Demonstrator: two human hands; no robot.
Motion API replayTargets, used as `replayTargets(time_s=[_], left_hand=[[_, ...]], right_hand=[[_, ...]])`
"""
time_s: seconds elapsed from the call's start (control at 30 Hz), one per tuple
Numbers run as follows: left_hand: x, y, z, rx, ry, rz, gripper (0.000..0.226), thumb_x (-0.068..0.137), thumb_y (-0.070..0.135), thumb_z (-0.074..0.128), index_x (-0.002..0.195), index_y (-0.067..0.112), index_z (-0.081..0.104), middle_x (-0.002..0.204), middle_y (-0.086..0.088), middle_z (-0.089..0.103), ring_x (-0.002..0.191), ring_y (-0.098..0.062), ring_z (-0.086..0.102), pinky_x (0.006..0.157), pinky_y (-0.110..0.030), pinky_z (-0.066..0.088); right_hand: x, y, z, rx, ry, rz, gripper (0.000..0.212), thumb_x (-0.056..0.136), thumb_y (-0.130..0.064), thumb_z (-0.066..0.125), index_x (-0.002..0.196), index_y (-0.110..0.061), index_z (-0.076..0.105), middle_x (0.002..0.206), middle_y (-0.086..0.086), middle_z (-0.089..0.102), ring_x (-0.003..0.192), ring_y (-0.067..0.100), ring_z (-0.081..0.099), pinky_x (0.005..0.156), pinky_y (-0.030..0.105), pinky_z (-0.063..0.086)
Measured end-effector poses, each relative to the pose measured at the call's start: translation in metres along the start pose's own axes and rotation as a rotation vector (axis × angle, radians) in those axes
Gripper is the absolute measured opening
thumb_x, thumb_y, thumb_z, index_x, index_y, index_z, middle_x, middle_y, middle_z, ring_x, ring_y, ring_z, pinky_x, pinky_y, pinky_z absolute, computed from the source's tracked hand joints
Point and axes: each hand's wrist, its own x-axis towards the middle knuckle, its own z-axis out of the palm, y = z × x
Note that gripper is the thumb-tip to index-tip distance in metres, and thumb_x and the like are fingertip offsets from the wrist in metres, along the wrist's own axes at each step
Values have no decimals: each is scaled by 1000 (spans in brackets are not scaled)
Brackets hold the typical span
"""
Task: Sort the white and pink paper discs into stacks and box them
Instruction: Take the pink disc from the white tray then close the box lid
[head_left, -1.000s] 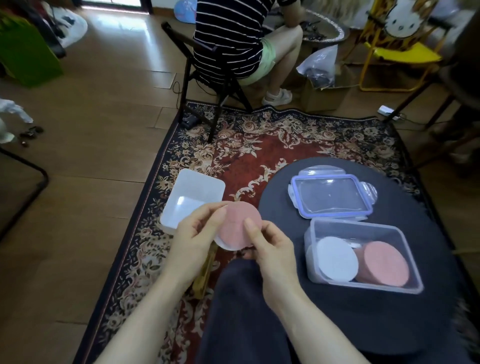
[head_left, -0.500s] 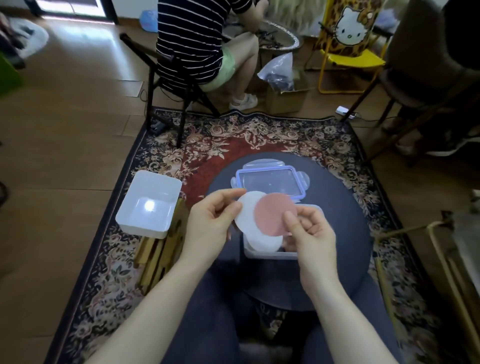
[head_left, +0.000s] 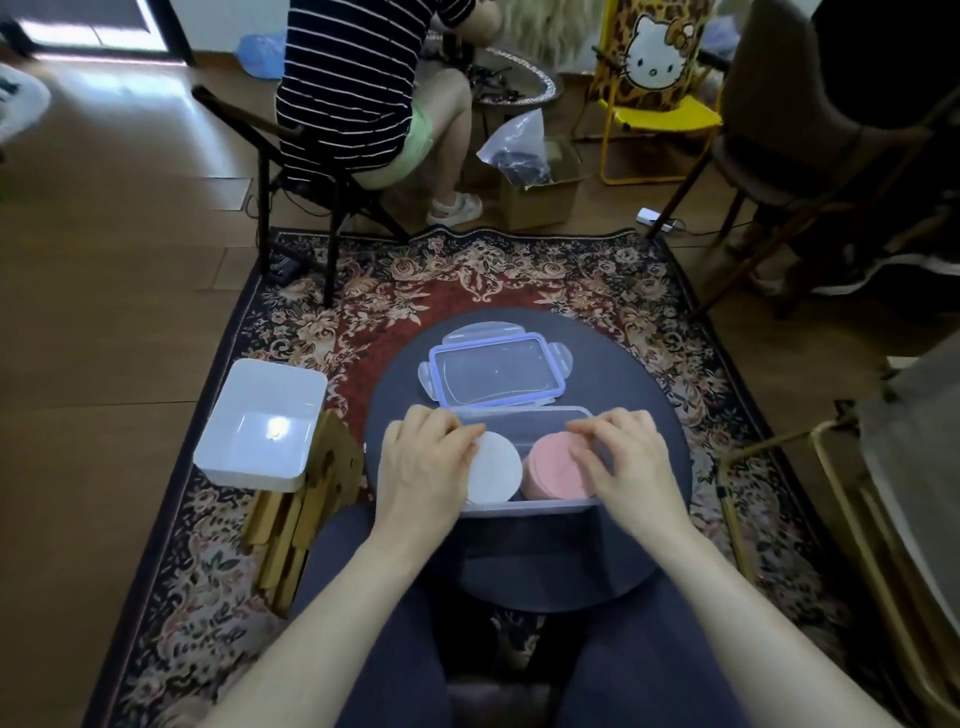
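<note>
A clear plastic box (head_left: 524, 507) sits on the round dark table (head_left: 623, 374) in front of me. Inside it a white disc stack (head_left: 496, 470) lies at the left and a pink disc stack (head_left: 550, 467) at the right. My left hand (head_left: 423, 462) reaches into the box, fingers curled on the top white disc. My right hand (head_left: 628, 462) is lowered over the pink stack, fingertips on its top disc. The box's blue-rimmed lid (head_left: 496, 371) lies flat just behind the box.
A white tub (head_left: 262, 423) rests on a wooden stool (head_left: 306, 499) to the left of the table. Beyond the patterned rug, a person in a striped shirt (head_left: 348, 83) sits on a chair. A metal frame (head_left: 852, 519) stands close at the right.
My hands held white discs and a pink disc together in the air, then parted. Both have dropped into the box, white to the left stack, pink to the right.
</note>
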Motion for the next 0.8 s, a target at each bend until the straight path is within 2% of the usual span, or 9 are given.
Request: replayTargets(time_s=[0.07, 0.13, 0.2, 0.27, 0.4, 0.47, 0.57, 0.63, 0.8], left_hand=[[-3, 0, 0, 25, -5, -24, 26, 74, 6, 72, 96, 19, 73, 86, 0, 61, 85, -27, 56, 65, -38, 41], [-8, 1, 0, 10, -19, -21, 30, 75, 5, 67, 101, 19, 71, 103, -1, 64, 103, -27, 56, 75, -39, 44], [-14, 3, -1, -37, -75, -3, 31, 83, 15, 54, 111, 19, 68, 123, 0, 61, 122, -23, 50, 92, -40, 42], [-20, 6, 0, -85, -166, -5, 37, 91, 26, 42, 122, 20, 62, 137, 3, 54, 136, -19, 39, 106, -45, 36], [-26, 4, -1, -52, -325, 28, 61, 97, 53, 25, 144, 17, 42, 153, 7, 35, 147, -11, 13, 117, -46, 17], [-25, 0, -2, -13, -355, 80, 75, 95, 65, 18, 148, 14, 33, 156, 6, 27, 148, -9, 8, 117, -44, 8], [-23, -4, -1, 77, -370, 144, 75, 93, 66, 23, 143, 13, 43, 150, 3, 41, 146, -14, 17, 114, -45, 12], [-21, -4, 0, 79, -371, 143, 74, 93, 66, 24, 138, 14, 49, 143, 2, 48, 142, -15, 23, 112, -44, 16], [-11, -10, 7, 62, -371, 118, 78, 92, 69, 18, 138, 15, 50, 142, 4, 49, 141, -15, 26, 112, -43, 15]], right_hand=[[0, 0, 0, -28, -42, -5, 22, 85, -21, 69, 106, -24, 70, 98, -12, 62, 101, 13, 43, 79, 29, 25], [-3, -2, -1, -5, -90, 6, 29, 87, -32, 61, 115, -27, 65, 102, -22, 57, 110, 5, 38, 82, 23, 16], [-7, -3, -2, 54, -147, 41, 40, 85, -42, 52, 123, -31, 60, 109, -26, 48, 121, 2, 33, 89, 19, 13], [-10, -3, -1, 114, -200, 75, 38, 90, -42, 51, 128, -36, 55, 123, -28, 44, 128, -1, 25, 95, 16, 9], [-13, -4, 7, 175, -269, 103, 42, 96, -30, 54, 136, -39, 46, 138, -33, 32, 127, -7, 15, 100, 19, 5], [-13, -5, 10, 204, -265, 128, 44, 95, -29, 54, 136, -40, 44, 138, -33, 33, 127, -5, 19, 101, 24, 11], [-13, -4, 12, 255, -252, 117, 43, 95, -24, 55, 135, -36, 47, 128, -37, 42, 127, 3, 27, 104, 28, 23], [-11, -4, 12, 320, -248, 111, 43, 94, -19, 56, 135, -32, 48, 125, -37, 44, 127, 3, 28, 107, 25, 27], [2, -2, 15, 370, -243, 128, 44, 93, -19, 58, 135, -29, 49, 127, -31, 47, 130, -2, 27, 105, 20, 27]])
